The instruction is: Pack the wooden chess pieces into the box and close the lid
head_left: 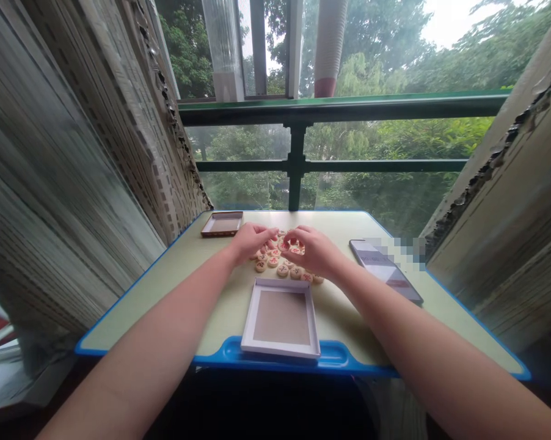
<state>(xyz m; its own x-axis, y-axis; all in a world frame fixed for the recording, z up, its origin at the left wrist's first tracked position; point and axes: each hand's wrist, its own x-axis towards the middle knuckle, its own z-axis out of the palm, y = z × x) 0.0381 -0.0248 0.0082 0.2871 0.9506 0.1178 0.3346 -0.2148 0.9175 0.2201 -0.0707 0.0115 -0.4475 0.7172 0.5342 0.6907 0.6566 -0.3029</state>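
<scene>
Several round wooden game pieces (278, 264) with red markings lie in a loose pile on the pale desk (179, 287). My left hand (250, 239) rests on the pile's left side, fingers curled over the pieces. My right hand (313, 249) covers the pile's right side, its fingers bent and pinching at a piece. Whether either hand has lifted a piece is hidden. A shallow white box tray (281, 319) with a brown bottom sits just in front of the pile, near the desk's front edge.
A brown box lid (222, 223) lies at the desk's back left. A phone (385, 269) lies at the right. Stacked cardboard walls (96, 159) close in both sides. A green railing (339, 110) and window stand behind the desk.
</scene>
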